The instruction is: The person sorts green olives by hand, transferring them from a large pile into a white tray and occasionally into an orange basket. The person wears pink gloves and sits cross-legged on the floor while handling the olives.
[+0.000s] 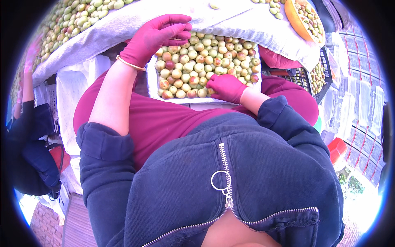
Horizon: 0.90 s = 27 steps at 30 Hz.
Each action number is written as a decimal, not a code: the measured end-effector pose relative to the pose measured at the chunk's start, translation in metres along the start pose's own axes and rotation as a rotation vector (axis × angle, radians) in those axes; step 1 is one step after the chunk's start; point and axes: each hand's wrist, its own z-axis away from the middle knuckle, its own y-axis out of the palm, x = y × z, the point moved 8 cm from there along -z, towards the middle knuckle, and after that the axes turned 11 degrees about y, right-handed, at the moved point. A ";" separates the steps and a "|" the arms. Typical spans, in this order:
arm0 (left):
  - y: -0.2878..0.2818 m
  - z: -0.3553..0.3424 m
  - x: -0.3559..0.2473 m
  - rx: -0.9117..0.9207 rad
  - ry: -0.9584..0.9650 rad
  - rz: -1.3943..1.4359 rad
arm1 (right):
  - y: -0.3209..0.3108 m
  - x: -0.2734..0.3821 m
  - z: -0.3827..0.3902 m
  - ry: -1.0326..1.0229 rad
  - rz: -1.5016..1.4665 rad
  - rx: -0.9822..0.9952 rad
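A white-lined box [152,84] full of small round fruits [193,66], green with red and brown blotches, stands in front of my lap. Over its far left corner my left hand [162,35], in a dark pink glove, is raised with its fingers stretched out to the right and nothing in them. My right hand [227,87], gloved alike, lies low on the near right part of the fruits. Its fingers are bent and pressed together among them; whether a fruit is inside the grip is hidden.
A white cloth [230,20] covers the surface beyond the box, with a heap of fruits [78,20] at far left. An orange bowl of fruits [294,18] and a black crate [325,72] stand at right. Another person's arm [28,86] shows at left.
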 end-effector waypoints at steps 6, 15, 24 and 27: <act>-0.003 0.002 -0.011 -0.041 0.013 -0.011 | 0.000 0.002 0.005 -0.006 -0.005 0.013; -0.009 0.001 -0.024 -0.094 0.035 0.001 | 0.008 0.000 0.007 -0.003 -0.038 0.024; -0.015 0.003 -0.023 -0.117 0.030 -0.006 | -0.053 -0.095 0.020 0.407 -0.477 -0.305; -0.015 0.002 -0.024 -0.130 0.046 0.025 | -0.041 -0.119 0.027 0.484 -0.376 -0.131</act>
